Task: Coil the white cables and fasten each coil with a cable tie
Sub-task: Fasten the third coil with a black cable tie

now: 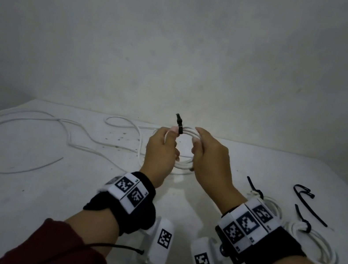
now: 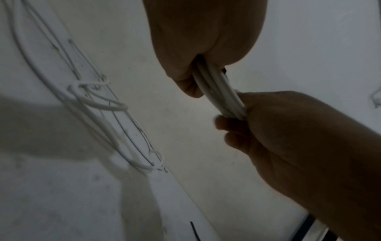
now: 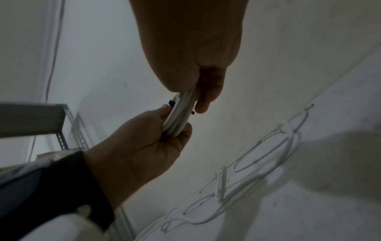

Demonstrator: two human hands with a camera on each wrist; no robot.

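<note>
Both hands hold one white cable coil [image 1: 188, 131] up over the white table [image 1: 40, 201]. My left hand [image 1: 160, 150] grips its left side, thumb on top beside a black cable tie [image 1: 179, 128] wrapped round the strands; the tie's tail sticks up. My right hand [image 1: 207, 154] grips the coil's right side. In the left wrist view the left hand [image 2: 206, 48] and right hand [image 2: 288, 138] clasp the bundled strands [image 2: 220, 96]. The right wrist view shows the right hand [image 3: 189, 57], the left hand [image 3: 140, 146] and the tie [image 3: 171, 103] on the coil [image 3: 179, 117].
Loose white cables [image 1: 18, 127] sprawl over the table's left and back. Two tied coils [image 1: 271, 205] [image 1: 316, 243] lie at the right, with a loose black tie [image 1: 305, 197] beyond them. A bare wall [image 1: 184, 40] rises behind. A metal shelf [image 3: 31, 120] stands at the left.
</note>
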